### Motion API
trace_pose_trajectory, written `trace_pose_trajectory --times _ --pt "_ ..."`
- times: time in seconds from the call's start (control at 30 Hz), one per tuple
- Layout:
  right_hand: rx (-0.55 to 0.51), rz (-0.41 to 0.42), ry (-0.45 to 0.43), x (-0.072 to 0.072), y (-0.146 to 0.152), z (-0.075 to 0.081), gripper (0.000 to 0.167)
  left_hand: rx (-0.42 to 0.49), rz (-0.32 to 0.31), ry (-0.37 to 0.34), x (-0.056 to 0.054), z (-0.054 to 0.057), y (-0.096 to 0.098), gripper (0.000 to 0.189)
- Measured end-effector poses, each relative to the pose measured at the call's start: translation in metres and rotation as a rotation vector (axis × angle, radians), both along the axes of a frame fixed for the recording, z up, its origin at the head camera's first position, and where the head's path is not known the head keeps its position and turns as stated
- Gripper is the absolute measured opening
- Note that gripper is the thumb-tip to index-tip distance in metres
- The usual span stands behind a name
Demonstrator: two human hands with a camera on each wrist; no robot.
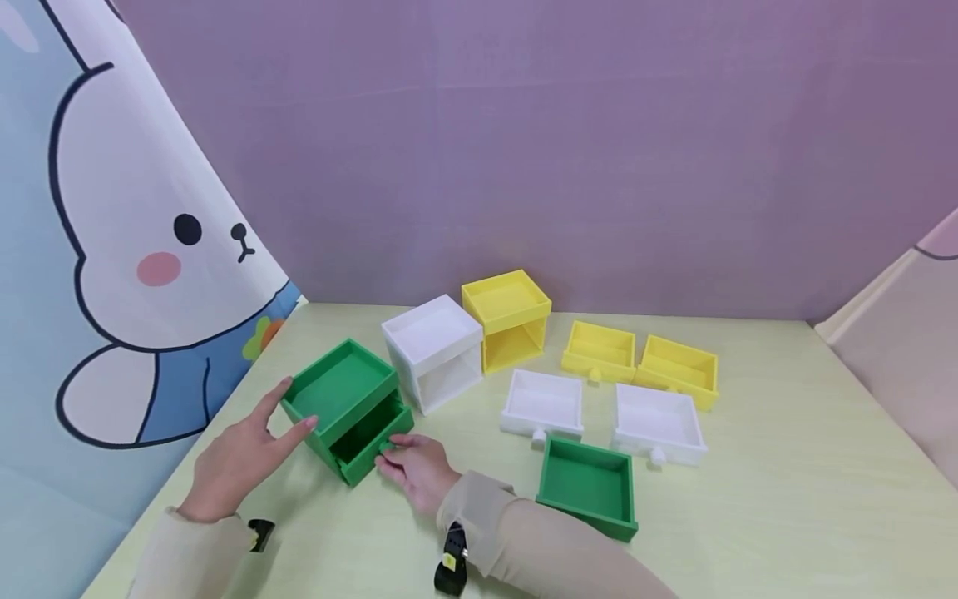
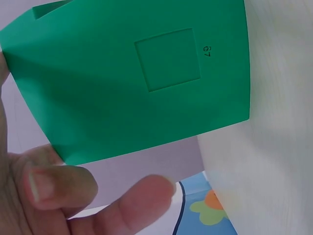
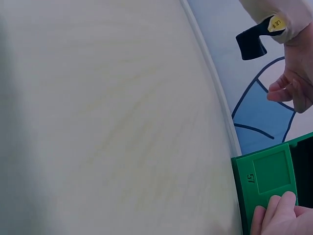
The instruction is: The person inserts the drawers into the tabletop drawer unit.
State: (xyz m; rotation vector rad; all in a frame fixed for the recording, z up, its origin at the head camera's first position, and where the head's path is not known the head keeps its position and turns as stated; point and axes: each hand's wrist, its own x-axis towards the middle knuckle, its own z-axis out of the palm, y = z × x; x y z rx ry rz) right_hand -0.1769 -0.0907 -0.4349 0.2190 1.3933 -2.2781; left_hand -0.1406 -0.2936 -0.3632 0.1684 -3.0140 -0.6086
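Observation:
A green drawer cabinet (image 1: 340, 387) stands at the left of the table, its upper slot hollow. My left hand (image 1: 243, 462) holds it by the near-left side, thumb and index finger at the edges of its top. The left wrist view shows the cabinet's flat side (image 2: 107, 98) close up, with the other fingers bent away from it. In the lower slot a green drawer (image 1: 377, 441) sticks partly out. My right hand (image 1: 421, 472) pinches the knob at its front. In the right wrist view, fingertips (image 3: 286, 199) lie against the drawer's front.
Behind the green cabinet stand a white cabinet (image 1: 434, 345) and a yellow cabinet (image 1: 509, 316), both with open fronts. To the right lie a loose green drawer (image 1: 587, 482), white drawers (image 1: 542, 402) (image 1: 659, 420) and yellow drawers (image 1: 599, 349) (image 1: 677, 370). A purple cloth (image 1: 524, 166) hangs behind.

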Motion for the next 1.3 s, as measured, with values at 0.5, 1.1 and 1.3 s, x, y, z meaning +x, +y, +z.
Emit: trace_pose_trajectory --times 0.5,1.1,1.3 --pt "0.000 -0.020 0.013 -0.005 -0.008 -0.001 0.024 0.013 -0.004 -0.011 0.000 -0.002 0.001 0.083" --pt "0.145 0.403 0.093 0.024 0.074 0.022 0.044 0.030 -0.010 -0.004 0.000 0.000 0.000 0.085" --pt "0.215 0.499 0.154 0.040 0.125 0.024 0.037 0.027 -0.010 -0.025 0.000 -0.003 -0.002 0.085"
